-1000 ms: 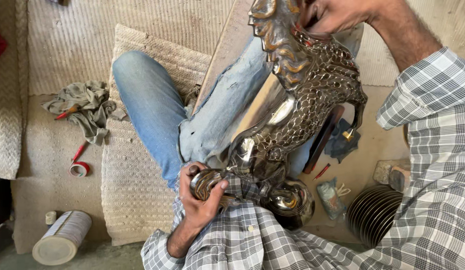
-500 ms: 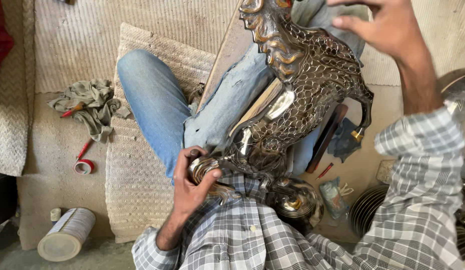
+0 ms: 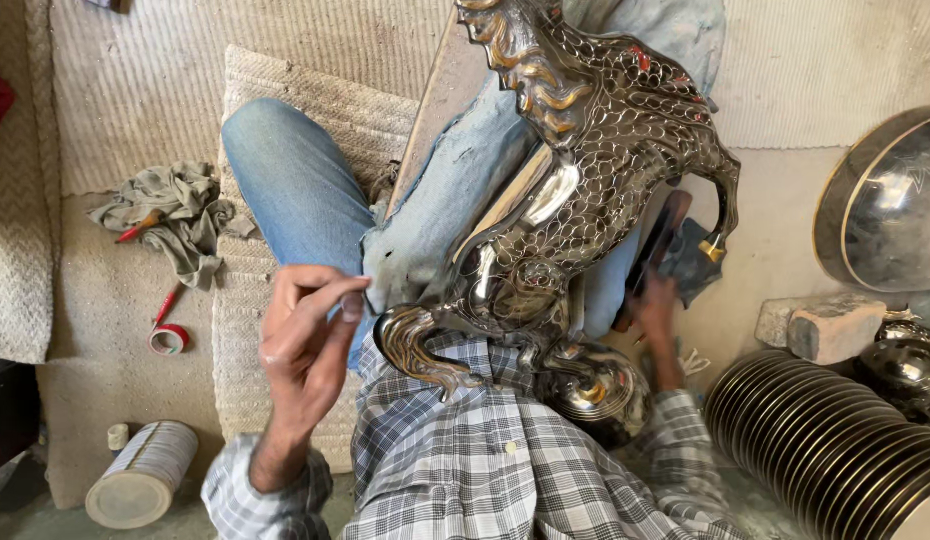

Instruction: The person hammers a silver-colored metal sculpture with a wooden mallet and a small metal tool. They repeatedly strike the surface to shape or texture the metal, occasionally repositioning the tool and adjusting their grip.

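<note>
Metal horse (image 3: 585,210) sits propped across the person's lap, already engraved and shiny nearly all over, left hand (image 3: 305,340) lifted just beside its curled tail with fingers loosely pinched on nothing visible, right hand (image 3: 657,310) low behind it touching a dark tool (image 3: 657,250), grip unclear.
</note>
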